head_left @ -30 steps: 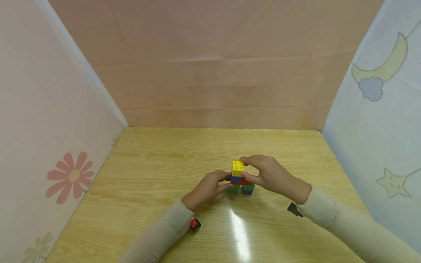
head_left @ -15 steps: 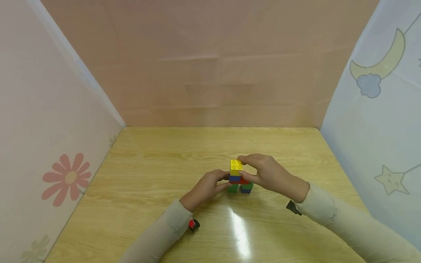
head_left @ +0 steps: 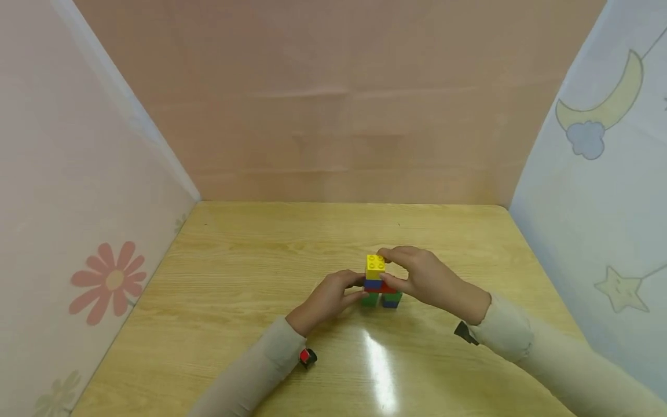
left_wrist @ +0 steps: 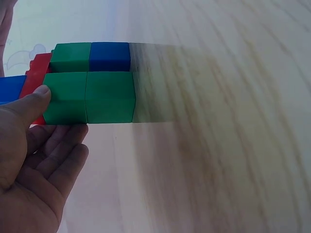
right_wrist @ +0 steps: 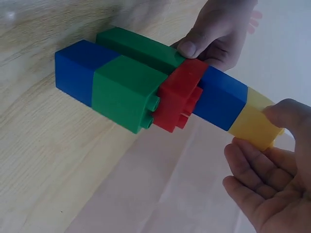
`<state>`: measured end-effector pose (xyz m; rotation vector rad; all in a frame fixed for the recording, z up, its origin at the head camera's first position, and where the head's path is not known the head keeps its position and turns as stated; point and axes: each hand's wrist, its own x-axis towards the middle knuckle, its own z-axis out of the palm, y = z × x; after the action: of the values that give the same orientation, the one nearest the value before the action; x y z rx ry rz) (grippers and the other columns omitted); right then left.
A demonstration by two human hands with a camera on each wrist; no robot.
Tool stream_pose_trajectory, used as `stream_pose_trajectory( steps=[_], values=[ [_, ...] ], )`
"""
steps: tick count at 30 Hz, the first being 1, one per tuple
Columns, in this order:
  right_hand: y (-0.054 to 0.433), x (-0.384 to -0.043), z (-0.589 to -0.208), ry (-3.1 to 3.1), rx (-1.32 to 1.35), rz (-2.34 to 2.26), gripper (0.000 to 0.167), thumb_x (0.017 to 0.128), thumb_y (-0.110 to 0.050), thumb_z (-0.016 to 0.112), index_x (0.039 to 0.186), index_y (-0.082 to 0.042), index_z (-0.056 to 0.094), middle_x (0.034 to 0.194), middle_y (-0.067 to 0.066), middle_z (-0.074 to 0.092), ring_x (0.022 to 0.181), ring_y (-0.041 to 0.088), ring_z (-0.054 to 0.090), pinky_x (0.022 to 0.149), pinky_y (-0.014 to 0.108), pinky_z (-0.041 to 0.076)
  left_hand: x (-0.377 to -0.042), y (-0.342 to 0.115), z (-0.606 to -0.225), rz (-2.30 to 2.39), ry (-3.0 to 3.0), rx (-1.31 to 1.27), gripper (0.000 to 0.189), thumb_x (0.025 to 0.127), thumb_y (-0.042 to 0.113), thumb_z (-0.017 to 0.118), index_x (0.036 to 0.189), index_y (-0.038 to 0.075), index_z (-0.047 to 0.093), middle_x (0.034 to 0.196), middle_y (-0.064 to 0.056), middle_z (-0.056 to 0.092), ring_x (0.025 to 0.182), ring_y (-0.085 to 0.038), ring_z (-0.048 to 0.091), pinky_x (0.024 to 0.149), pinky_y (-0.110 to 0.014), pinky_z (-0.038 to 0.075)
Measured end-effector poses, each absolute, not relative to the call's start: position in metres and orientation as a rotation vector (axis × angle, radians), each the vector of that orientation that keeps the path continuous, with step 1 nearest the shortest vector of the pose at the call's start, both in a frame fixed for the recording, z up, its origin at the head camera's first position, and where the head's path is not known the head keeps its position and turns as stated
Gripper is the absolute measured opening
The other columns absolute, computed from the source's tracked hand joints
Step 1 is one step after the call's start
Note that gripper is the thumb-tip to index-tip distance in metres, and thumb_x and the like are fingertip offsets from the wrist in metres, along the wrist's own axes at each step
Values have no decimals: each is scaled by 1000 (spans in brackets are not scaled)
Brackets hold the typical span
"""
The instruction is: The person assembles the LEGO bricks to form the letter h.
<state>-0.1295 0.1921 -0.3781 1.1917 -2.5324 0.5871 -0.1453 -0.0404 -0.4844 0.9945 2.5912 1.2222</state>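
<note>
A small tower of toy building bricks stands on the table. Two green bricks [left_wrist: 109, 97], one above the other, form its left leg; a green brick [right_wrist: 129, 90] over a blue brick [right_wrist: 82, 65] makes the right one. Across both legs lies a red brick [right_wrist: 182, 90]. On its left end sits another blue brick [right_wrist: 223, 97], topped by a yellow brick [head_left: 375, 270]. My left hand [head_left: 329, 298] grips the upper green brick of the left leg, thumb by the red seam. With thumb and fingertips, my right hand [head_left: 429, 279] pinches the yellow brick, which touches the blue one.
The wooden table [head_left: 250, 243] reaches back to a plain pinkish wall [head_left: 323, 116]. Side panels stand close, the left one with a red flower [head_left: 116, 280], the right one with a moon [head_left: 609, 110] and a star [head_left: 622, 289].
</note>
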Motion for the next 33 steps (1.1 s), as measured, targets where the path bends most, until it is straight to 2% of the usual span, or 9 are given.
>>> stream_pose_trajectory(
  steps=[5,9,16,22,33],
  values=[
    [192,-128,-377,-2541,1183,610,40,86,-21,76,120,-3,65,105,8,70,92,22,68,74,34,58,-144,-40,-484,1244,2581,1006,42,94,33,64,134,21,60,120,9,63,111,-6,59,93,-28,50],
    [191,-128,-375,-2566,1168,632,40,87,-23,75,120,-4,65,103,6,70,92,23,68,76,36,58,-144,-42,-483,1230,2594,1000,41,94,34,63,133,21,60,119,9,63,111,-6,59,92,-27,50],
    [198,-125,-381,-2662,1031,780,47,90,-34,71,127,-7,63,112,2,69,102,20,66,85,42,55,-145,-39,-481,1204,2603,1026,43,94,38,62,133,21,61,118,10,63,111,-6,59,92,-24,49],
    [202,-126,-382,-2634,1054,824,48,89,-34,73,129,-10,62,116,1,67,104,19,65,86,44,55,-146,-38,-480,1231,2587,1003,43,94,41,61,131,20,62,119,10,63,111,-6,59,93,-25,49],
    [209,-126,-388,-2632,1055,815,49,90,-34,72,132,-10,60,118,1,67,106,20,64,86,45,54,-145,-38,-485,1276,2559,951,37,93,29,68,129,19,62,122,9,62,110,-4,59,96,-26,48]
  ],
)
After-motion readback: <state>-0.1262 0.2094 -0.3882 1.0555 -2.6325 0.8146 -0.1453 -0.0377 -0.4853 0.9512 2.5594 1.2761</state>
